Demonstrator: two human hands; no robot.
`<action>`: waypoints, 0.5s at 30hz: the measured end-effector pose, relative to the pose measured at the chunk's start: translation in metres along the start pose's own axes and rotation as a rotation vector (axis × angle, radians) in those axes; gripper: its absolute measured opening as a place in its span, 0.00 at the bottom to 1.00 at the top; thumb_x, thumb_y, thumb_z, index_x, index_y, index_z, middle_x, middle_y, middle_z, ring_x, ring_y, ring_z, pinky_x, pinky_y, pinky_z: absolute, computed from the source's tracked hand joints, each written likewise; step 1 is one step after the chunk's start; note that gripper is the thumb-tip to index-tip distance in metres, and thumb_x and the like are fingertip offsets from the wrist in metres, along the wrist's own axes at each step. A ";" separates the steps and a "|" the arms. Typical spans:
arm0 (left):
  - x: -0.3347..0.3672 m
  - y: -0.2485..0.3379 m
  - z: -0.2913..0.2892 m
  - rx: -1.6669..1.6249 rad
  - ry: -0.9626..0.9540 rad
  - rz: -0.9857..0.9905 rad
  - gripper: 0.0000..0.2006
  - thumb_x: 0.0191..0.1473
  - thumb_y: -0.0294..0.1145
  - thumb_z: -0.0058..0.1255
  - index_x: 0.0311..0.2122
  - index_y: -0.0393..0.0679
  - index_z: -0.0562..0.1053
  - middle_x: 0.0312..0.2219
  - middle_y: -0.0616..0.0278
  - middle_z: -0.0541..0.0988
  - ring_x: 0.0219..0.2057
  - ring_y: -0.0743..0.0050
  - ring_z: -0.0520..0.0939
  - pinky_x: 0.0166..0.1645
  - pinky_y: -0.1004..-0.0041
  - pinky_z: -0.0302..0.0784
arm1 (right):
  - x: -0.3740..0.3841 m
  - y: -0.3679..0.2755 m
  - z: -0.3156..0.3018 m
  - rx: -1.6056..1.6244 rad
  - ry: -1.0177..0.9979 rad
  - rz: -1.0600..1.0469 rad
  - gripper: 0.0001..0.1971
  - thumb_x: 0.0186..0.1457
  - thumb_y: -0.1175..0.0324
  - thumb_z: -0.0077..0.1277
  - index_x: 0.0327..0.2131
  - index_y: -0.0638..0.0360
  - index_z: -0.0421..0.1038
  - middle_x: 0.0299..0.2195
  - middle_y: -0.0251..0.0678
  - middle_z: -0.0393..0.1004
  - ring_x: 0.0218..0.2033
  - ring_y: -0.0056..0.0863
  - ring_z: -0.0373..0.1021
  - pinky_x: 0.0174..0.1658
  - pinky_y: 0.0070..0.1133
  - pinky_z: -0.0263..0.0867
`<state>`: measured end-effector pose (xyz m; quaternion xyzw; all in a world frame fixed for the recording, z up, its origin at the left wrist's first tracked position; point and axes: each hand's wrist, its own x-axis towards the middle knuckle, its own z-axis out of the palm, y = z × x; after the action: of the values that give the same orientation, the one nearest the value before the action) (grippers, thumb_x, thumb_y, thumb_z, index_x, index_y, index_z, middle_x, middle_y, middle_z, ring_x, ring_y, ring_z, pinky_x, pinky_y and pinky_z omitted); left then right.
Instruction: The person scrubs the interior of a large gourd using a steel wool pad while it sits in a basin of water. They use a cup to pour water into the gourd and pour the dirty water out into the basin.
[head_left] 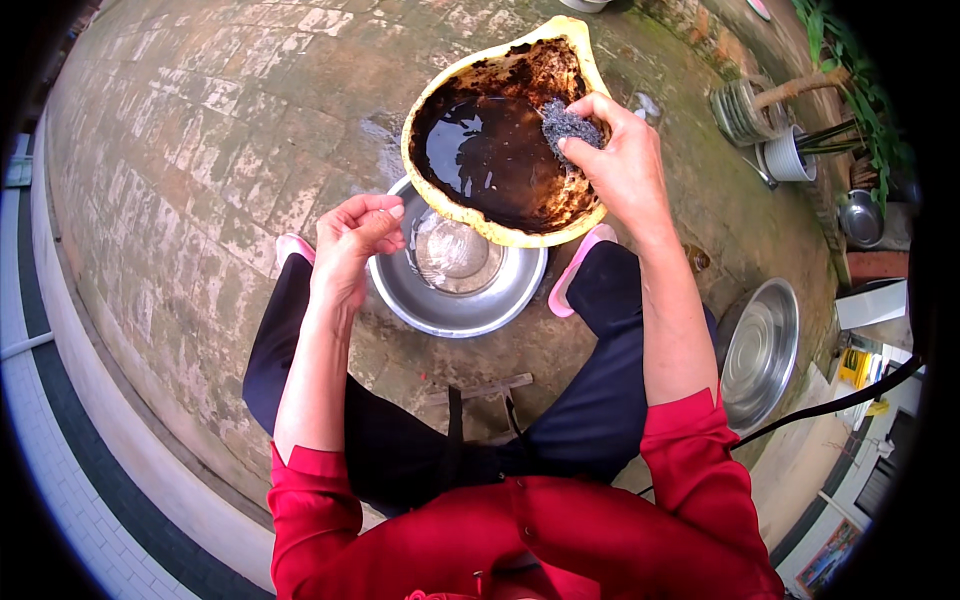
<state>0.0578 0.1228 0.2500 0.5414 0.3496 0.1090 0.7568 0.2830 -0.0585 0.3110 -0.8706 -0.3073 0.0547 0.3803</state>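
My right hand [622, 165] pinches a dark grey steel wool scouring pad [570, 128] against the inner right wall of a yellow, pear-shaped basin [432, 206]. Its inside is crusted dark brown and black, with dark liquid pooled in the bottom. The vessel's near edge overlaps the far side of a round metal basin [455, 325] holding some water; what bears its weight I cannot tell. To the left of the yellow rim, my left hand [360, 235] has its fingers curled in and its thumb pressed on them. Anything inside those fingers is hidden.
A large metal basin [760, 355] leans on the right, near a black cable [830, 408]. Farther right are a white pot [790, 155], a glass jar [745, 112] and green plants [850, 60]. My feet in pink shoes [572, 275] flank the metal basin on worn brick paving.
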 end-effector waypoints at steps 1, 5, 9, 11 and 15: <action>0.003 -0.002 0.000 0.097 0.034 0.052 0.09 0.52 0.26 0.51 0.38 0.33 0.73 0.21 0.61 0.78 0.22 0.78 0.78 0.30 0.82 0.73 | 0.000 -0.002 0.000 0.003 -0.005 0.009 0.15 0.37 0.68 0.56 0.33 0.55 0.74 0.23 0.42 0.70 0.23 0.33 0.68 0.32 0.28 0.64; 0.015 0.001 0.001 0.361 0.094 0.258 0.17 0.45 0.19 0.48 0.43 0.39 0.73 0.43 0.46 0.74 0.47 0.67 0.74 0.55 0.68 0.63 | -0.001 -0.002 0.000 0.053 0.006 0.020 0.14 0.37 0.69 0.56 0.33 0.55 0.74 0.23 0.42 0.70 0.23 0.33 0.69 0.33 0.28 0.64; 0.016 0.016 0.018 0.330 0.137 0.301 0.26 0.45 0.20 0.48 0.54 0.47 0.69 0.62 0.41 0.50 0.65 0.59 0.48 0.66 0.60 0.40 | -0.002 0.001 -0.002 0.085 -0.019 0.037 0.14 0.37 0.70 0.56 0.33 0.55 0.74 0.24 0.41 0.71 0.24 0.32 0.69 0.33 0.27 0.65; 0.023 0.011 0.017 0.368 0.211 0.353 0.24 0.52 0.29 0.50 0.56 0.42 0.65 0.60 0.42 0.57 0.62 0.56 0.59 0.64 0.60 0.51 | -0.002 0.001 -0.003 0.074 0.006 -0.003 0.14 0.37 0.69 0.57 0.33 0.55 0.73 0.23 0.40 0.70 0.24 0.32 0.68 0.33 0.28 0.64; 0.029 0.016 0.026 -0.039 0.046 0.076 0.21 0.60 0.42 0.45 0.47 0.31 0.69 0.41 0.55 0.77 0.39 0.68 0.79 0.46 0.69 0.74 | -0.003 0.005 -0.006 0.042 0.014 -0.018 0.14 0.37 0.69 0.57 0.33 0.53 0.73 0.22 0.39 0.68 0.25 0.32 0.67 0.32 0.28 0.63</action>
<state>0.0990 0.1251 0.2569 0.5368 0.3441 0.1568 0.7542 0.2851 -0.0663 0.3112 -0.8601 -0.3112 0.0517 0.4009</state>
